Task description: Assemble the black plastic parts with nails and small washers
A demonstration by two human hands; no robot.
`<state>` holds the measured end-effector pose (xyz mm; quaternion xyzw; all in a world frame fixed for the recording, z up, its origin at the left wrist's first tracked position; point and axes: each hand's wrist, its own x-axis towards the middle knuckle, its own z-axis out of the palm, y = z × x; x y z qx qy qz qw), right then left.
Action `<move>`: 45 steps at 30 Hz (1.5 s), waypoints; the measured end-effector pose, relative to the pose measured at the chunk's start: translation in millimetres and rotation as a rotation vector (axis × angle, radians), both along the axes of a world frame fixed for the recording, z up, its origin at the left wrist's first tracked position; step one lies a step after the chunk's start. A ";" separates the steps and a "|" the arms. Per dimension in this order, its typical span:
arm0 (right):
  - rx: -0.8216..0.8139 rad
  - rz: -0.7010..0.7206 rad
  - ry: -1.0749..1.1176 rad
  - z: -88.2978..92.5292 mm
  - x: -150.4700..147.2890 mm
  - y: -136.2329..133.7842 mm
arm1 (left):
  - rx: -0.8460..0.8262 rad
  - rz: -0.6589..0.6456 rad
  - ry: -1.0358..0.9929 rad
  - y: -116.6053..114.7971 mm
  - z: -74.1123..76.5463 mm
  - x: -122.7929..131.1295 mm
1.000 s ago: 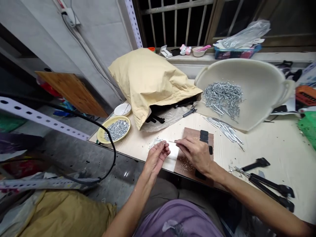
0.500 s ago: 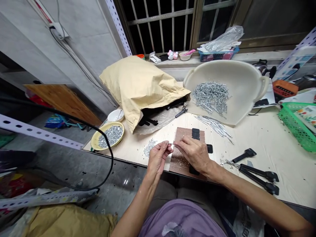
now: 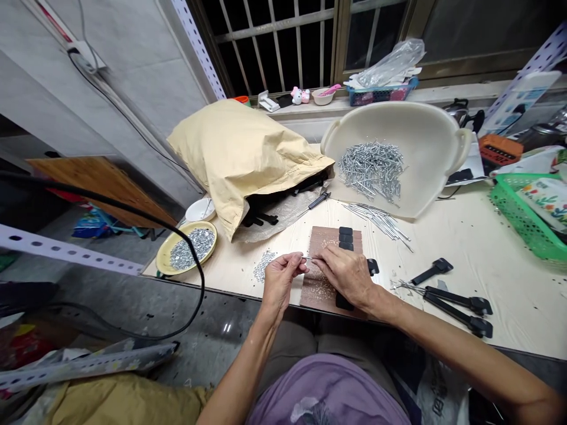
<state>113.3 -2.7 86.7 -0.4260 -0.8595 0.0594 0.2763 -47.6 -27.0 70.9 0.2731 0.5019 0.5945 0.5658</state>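
Between my hands runs a thin metal rod, level, above the near part of the bench. My left hand pinches one end with thumb and forefinger. My right hand is closed at the other end, its fingertips hiding that part of the rod. Beneath the right hand lies a brown wooden board sprinkled with pale crumbs, with several black flat pieces along it. Just left of my left hand is a small pile of tiny silvery parts.
A yellow bowl of small metal parts stands at the left edge. A beige sack gapes over black pieces. Behind, a white basin holds metal pins, with long rods before it. Black-handled tools lie right, near a green basket.
The view has shifted a little, so the bench things sit slightly further left. Both hands keep the same pinch on the rod, with hardly any visible movement.
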 end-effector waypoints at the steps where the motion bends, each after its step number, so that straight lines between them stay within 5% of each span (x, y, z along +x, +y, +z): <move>1: -0.036 -0.005 0.014 -1.8 1.1 1.2 | -0.003 -0.015 0.006 0.3 -0.8 -0.3; 6: -0.303 0.041 0.121 -11.0 9.8 8.2 | -0.030 -0.086 0.034 3.6 -5.4 0.6; 15: -0.067 -0.051 -0.063 -10.5 19.3 -3.0 | -0.022 -0.128 0.044 8.5 -12.6 10.1; 26: -0.505 0.008 0.241 -17.8 27.4 6.9 | 0.019 -0.152 0.160 9.2 -10.5 16.7; 35: -0.408 -0.036 0.248 -19.6 57.5 8.7 | 0.011 -0.269 0.213 16.6 -18.9 34.3; 45: -0.187 -0.111 -0.035 -43.9 99.9 43.0 | 0.069 -0.209 0.602 17.1 -30.6 36.5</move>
